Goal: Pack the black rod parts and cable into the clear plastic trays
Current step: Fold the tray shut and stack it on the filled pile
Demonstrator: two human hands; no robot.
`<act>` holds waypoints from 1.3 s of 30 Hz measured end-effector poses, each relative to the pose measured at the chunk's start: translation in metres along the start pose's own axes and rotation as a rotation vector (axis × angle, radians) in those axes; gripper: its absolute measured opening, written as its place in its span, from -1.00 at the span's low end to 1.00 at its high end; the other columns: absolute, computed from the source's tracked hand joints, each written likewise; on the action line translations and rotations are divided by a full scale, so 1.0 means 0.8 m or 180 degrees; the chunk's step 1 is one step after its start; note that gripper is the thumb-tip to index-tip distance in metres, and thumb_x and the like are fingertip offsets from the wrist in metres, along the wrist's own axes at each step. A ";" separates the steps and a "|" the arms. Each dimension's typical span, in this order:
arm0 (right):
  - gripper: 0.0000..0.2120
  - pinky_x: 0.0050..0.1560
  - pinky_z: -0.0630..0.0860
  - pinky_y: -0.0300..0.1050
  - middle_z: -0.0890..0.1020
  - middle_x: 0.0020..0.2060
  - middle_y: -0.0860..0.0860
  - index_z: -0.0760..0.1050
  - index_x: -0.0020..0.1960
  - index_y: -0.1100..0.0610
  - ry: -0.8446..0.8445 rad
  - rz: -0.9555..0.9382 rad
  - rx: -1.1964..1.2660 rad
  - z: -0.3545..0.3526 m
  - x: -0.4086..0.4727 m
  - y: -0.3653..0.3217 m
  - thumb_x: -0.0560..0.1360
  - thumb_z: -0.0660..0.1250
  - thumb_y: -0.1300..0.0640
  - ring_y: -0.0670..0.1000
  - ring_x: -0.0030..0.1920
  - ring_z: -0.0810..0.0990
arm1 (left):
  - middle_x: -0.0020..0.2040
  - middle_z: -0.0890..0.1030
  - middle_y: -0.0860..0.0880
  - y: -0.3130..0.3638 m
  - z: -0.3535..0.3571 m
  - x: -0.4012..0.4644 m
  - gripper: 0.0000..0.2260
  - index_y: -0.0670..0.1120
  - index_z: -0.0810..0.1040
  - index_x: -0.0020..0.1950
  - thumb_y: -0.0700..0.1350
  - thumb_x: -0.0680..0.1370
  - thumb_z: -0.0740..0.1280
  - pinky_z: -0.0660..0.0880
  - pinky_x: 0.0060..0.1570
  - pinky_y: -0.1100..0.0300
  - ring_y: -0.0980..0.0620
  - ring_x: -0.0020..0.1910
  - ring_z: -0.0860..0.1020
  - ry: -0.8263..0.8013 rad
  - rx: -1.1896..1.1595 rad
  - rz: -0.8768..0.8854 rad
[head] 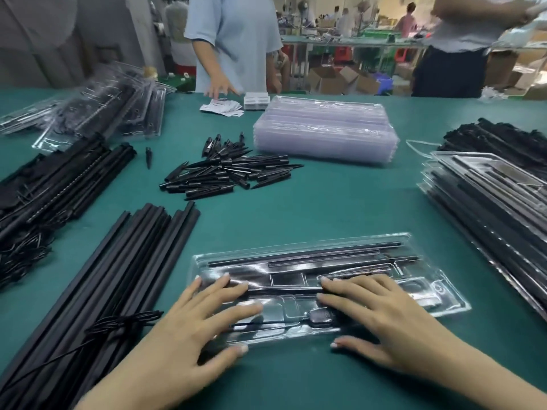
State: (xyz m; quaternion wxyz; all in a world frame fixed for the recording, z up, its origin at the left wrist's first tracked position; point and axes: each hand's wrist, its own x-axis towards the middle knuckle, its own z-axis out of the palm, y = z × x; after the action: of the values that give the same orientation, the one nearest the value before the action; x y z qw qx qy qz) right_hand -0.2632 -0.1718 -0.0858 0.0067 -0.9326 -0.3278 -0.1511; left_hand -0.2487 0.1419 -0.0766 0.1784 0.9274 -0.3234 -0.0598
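Clear plastic: the tray (444, 294) sits flat on the green table (325, 208) right in front of the person, long side running left-right, and it already looks loaded.
Black rods in it: a couple of long rod parts (296, 258) lie in the far channels, and what looks like the cable (319, 316) with its plug sits in the near pocket.
Left hand (189, 329): flat, fingers spread, palm down on the tray's left end, gripping nothing.
Right hand (384, 321): same deal, open and pressing flat on the middle-right of the tray.
Step, my guess: seating the parts, or snapping a lid shut. Can't tell if there's a lid, too much glare.
How to do it well: press evenly with both palms, then work outward to the ends so every rod clicks fully into its channel.
Watch for: cable pinched under an edge.
Supplies: loose rods (118, 276) at left, pointed tips (228, 170) further back, empty trays (322, 128) beyond.
Finished stack (488, 202): at right.
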 end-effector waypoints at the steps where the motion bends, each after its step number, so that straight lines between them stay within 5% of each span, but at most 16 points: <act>1: -0.50 0.02 0.54 -0.12 0.58 0.23 -0.08 0.59 0.21 0.04 0.0094 0.0002 -0.0002 0.004 0.001 0.000 0.50 0.15 -0.26 -0.04 0.05 0.62 | 0.46 0.03 0.47 -0.005 -0.006 -0.001 -0.55 0.48 0.16 0.38 0.40 0.49 0.05 -0.23 0.46 0.34 0.39 0.47 -0.13 -0.0122 -0.0140 0.0023; 6: -0.55 0.00 0.42 -0.12 0.62 0.15 -0.07 0.63 0.13 0.05 0.0347 -0.0031 0.0041 0.012 0.003 -0.001 0.55 0.11 -0.19 -0.03 -0.04 0.64 | 0.41 0.24 0.38 -0.022 -0.034 -0.030 -0.50 0.39 0.14 0.44 0.35 0.50 0.10 0.22 0.36 0.25 0.35 0.42 0.21 0.0672 -0.0716 -0.0370; 9: -0.53 -0.01 0.38 -0.11 0.62 0.15 -0.07 0.63 0.13 0.06 0.0465 -0.0023 0.0067 0.016 0.002 -0.001 0.58 0.07 -0.20 0.00 -0.05 0.64 | 0.37 0.19 0.40 -0.012 -0.023 -0.043 -0.59 0.36 0.04 0.43 0.29 0.57 -0.12 0.13 0.34 0.43 0.35 0.40 0.18 0.0621 0.0199 -0.0825; 11: -0.53 -0.01 0.37 -0.11 0.62 0.14 -0.08 0.64 0.11 0.05 0.0533 0.0006 0.0176 0.018 0.003 -0.001 0.57 0.08 -0.21 0.00 -0.06 0.64 | 0.22 0.37 0.26 0.001 -0.011 -0.041 -0.48 0.17 0.26 0.38 0.24 0.58 -0.29 0.32 0.20 0.39 0.25 0.25 0.38 0.0290 0.0688 -0.1234; 13: -0.52 -0.01 0.37 -0.12 0.62 0.14 -0.10 0.64 0.11 0.04 0.0578 0.0073 0.0287 0.019 0.003 -0.002 0.57 0.06 -0.22 0.00 -0.06 0.63 | -0.01 0.47 0.13 0.010 -0.009 -0.034 -0.49 0.04 0.46 0.11 0.17 0.62 -0.24 0.45 -0.03 0.29 0.16 -0.02 0.51 0.0305 0.0965 -0.1407; 16: -0.50 0.02 0.36 -0.14 0.60 0.15 -0.12 0.64 0.11 0.03 0.0621 0.0130 0.0427 0.024 0.002 -0.003 0.57 0.05 -0.25 -0.06 -0.02 0.55 | -0.05 0.46 0.14 0.005 -0.015 -0.029 -0.78 0.07 0.38 -0.01 0.12 0.64 0.01 0.44 -0.01 0.19 0.18 -0.09 0.48 0.0146 0.0230 -0.1788; 18: -0.50 0.04 0.35 -0.14 0.60 0.15 -0.12 0.64 0.11 0.04 0.0653 0.0148 0.0489 0.025 0.002 -0.003 0.57 0.05 -0.25 -0.10 0.01 0.49 | -0.13 0.55 0.10 -0.006 -0.027 -0.019 -0.77 0.02 0.41 -0.05 0.13 0.62 0.10 0.47 -0.07 0.16 0.17 -0.23 0.49 -0.0244 -0.0326 -0.1930; 22: -0.50 0.03 0.35 -0.12 0.61 0.15 -0.11 0.64 0.10 0.06 0.0768 0.0178 0.0595 0.029 0.001 -0.004 0.56 0.08 -0.24 -0.11 0.00 0.47 | -0.47 0.53 0.07 -0.022 -0.046 -0.006 -0.77 -0.08 0.38 -0.05 0.04 0.66 0.07 0.36 -0.35 0.30 0.18 -0.53 0.37 -0.0733 -0.1111 -0.1888; 26: -0.50 0.03 0.34 -0.12 0.60 0.16 -0.11 0.64 0.10 0.05 0.0847 0.0215 0.0683 0.032 0.001 -0.004 0.57 0.07 -0.24 -0.11 -0.01 0.47 | -0.46 0.57 0.02 -0.027 -0.034 -0.012 -0.82 -0.07 0.34 0.01 0.01 0.67 0.07 0.26 -0.57 0.35 0.10 -0.62 0.33 -0.0674 -0.1712 -0.2052; 30: -0.55 0.04 0.35 -0.10 0.59 0.17 -0.13 0.63 0.13 0.03 0.0729 0.0280 0.0737 0.031 0.000 -0.005 0.54 0.13 -0.23 -0.12 0.00 0.47 | -0.34 0.63 -0.04 -0.028 -0.031 -0.008 -0.73 -0.15 0.47 -0.06 0.07 0.54 0.33 0.44 -0.42 0.28 0.01 -0.43 0.56 -0.0471 -0.2380 -0.2250; 35: -0.55 0.05 0.34 -0.12 0.58 0.18 -0.14 0.61 0.14 0.02 0.0715 0.0332 0.0813 0.030 -0.001 -0.006 0.54 0.13 -0.23 -0.13 0.01 0.46 | -0.22 0.63 -0.15 -0.023 -0.029 0.001 -0.80 -0.21 0.46 -0.21 -0.20 0.46 0.47 0.63 -0.16 0.15 -0.12 -0.18 0.65 -0.0164 -0.3263 -0.2497; 39: -0.55 0.05 0.35 -0.13 0.58 0.17 -0.15 0.62 0.13 0.02 0.0733 0.0348 0.0798 0.030 0.002 -0.007 0.54 0.12 -0.22 -0.12 0.00 0.46 | -0.22 0.66 -0.27 -0.023 -0.036 0.010 -0.82 -0.31 0.58 -0.28 -0.31 0.52 0.33 0.61 -0.35 0.20 -0.24 -0.23 0.67 -0.0085 -0.4297 -0.2883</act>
State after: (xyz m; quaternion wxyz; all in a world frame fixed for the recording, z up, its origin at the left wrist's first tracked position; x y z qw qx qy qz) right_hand -0.2589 -0.1639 -0.1092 0.1687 -0.9174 -0.2900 -0.2143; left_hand -0.2258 0.1586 -0.0567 0.6539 0.6599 0.1870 -0.3193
